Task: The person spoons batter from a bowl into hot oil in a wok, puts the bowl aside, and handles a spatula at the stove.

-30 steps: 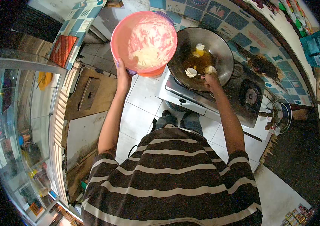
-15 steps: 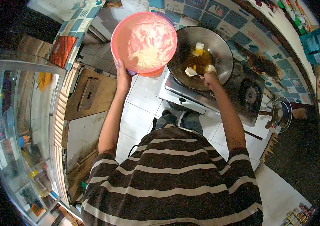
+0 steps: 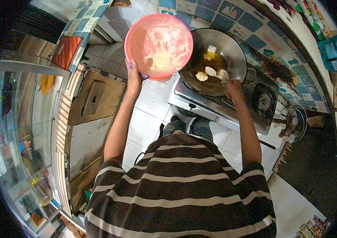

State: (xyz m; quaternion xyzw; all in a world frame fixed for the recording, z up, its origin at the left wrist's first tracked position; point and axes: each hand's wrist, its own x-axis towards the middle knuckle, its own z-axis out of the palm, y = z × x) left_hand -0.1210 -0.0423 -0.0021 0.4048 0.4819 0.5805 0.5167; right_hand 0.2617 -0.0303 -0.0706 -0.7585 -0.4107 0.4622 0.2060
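My left hand grips the lower rim of a pink plastic bucket, which is tilted so its inside faces me. Pale creamy batter smears its wall and bottom. In my right hand is a spoon, its whitish bowl held over a large dark wok. Brownish-yellow oil lies in the wok's middle. Several pale lumps of batter sit in it: one lump near the front, another beside the spoon, and one toward the back.
The wok stands on the left side of a gas stove; a bare burner is at its right. Right of the stove is a wire strainer. A glass display case stands along the left, and a tiled wall rises behind the stove.
The spoon has lifted and turned from the front lump, its bowl now above the wok's middle. My right hand moved slightly right and down; the bucket shifted right toward the wok.
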